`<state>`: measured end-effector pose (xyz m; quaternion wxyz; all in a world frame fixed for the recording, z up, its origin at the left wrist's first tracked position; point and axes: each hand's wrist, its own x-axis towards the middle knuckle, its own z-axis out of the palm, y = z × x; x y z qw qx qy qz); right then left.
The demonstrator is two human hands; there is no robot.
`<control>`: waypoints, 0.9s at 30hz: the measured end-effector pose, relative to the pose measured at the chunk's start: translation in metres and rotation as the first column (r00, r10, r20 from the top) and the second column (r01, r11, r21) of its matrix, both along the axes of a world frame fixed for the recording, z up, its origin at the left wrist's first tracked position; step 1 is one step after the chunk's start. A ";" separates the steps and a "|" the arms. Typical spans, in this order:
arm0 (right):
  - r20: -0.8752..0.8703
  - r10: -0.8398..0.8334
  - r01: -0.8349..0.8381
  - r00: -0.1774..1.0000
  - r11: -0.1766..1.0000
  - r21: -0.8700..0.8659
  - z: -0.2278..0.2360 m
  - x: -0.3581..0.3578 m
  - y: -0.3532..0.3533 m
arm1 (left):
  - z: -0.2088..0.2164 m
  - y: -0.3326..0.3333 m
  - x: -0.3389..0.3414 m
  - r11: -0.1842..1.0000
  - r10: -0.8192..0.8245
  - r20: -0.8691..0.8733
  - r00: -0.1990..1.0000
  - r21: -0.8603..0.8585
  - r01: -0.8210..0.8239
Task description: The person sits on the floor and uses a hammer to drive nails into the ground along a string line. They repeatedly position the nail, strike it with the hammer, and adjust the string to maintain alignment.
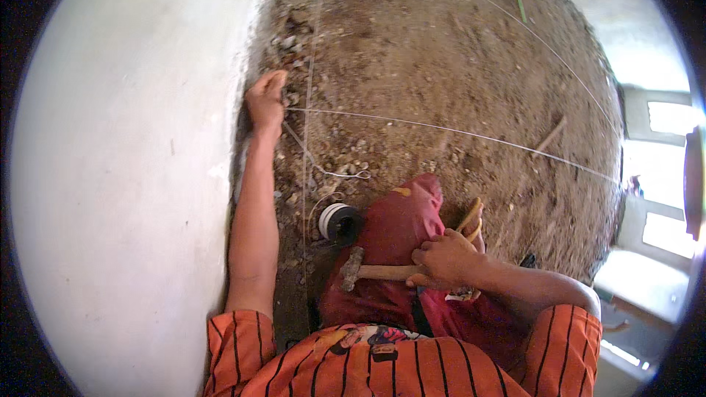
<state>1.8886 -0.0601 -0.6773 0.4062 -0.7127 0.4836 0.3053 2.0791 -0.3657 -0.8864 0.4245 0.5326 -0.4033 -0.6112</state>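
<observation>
At the foot of the pale wall, my left hand [266, 99] reaches down with its fingers closed. What it grips is hidden behind the fingers. A taut white string [441, 128] runs from beside this hand across the dirt toward the far right, and a loose looped end [346, 175] trails below it. My right hand [448, 257] is wrapped round the wooden handle of a hammer [390, 273], whose metal head lies over my red-trousered leg. Just left of my knee a spool of string [337, 222], black and white, sits on the ground.
The smooth wall [132, 140] rises close along my left side. Rubble [288, 43] lines its base. Another string [548, 43] crosses the dirt floor [412, 51] farther off. A stick [551, 134] lies to the right, and a green strip [520, 4] lies at the back.
</observation>
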 end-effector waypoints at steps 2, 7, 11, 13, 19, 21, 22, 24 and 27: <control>0.008 0.076 -0.076 0.997 0.997 0.008 -0.002 0.002 -0.013 | 0.000 0.001 -0.001 0.999 -0.009 -0.005 1.000 -0.046 0.008; 0.019 0.006 -0.011 1.000 0.968 0.252 0.010 0.027 -0.041 | 0.022 0.007 -0.010 1.000 0.014 0.011 1.000 -0.009 -0.014; 0.054 -0.247 0.224 0.968 0.939 0.262 0.013 0.023 -0.007 | 0.011 0.006 -0.009 0.998 -0.040 -0.021 0.999 -0.039 0.040; 0.169 -0.338 0.300 0.926 0.930 0.213 0.016 0.004 0.001 | 0.019 0.008 -0.009 0.999 0.039 -0.007 0.999 -0.009 -0.039; 0.199 -0.679 0.704 0.707 0.704 -0.098 0.049 -0.030 0.032 | 0.018 -0.001 -0.006 0.995 -0.095 0.040 0.995 -0.030 0.096; 0.153 -0.686 0.695 0.711 0.654 -0.299 0.043 -0.045 0.024 | 0.009 -0.005 -0.004 0.975 -0.092 0.112 0.989 -0.190 0.112; 0.148 -0.659 0.663 0.738 0.665 -0.344 0.034 -0.061 0.025 | 0.003 -0.006 -0.001 0.979 -0.089 0.129 0.988 -0.169 0.111; 0.116 -0.625 0.603 0.772 0.664 -0.442 0.016 -0.094 0.032 | 0.004 -0.007 -0.004 0.983 -0.113 0.142 0.983 -0.125 0.131; -0.061 -0.692 0.658 0.720 0.707 -0.260 0.004 -0.113 0.027 | -0.022 -0.017 0.005 0.970 -0.132 0.027 0.991 -0.204 0.135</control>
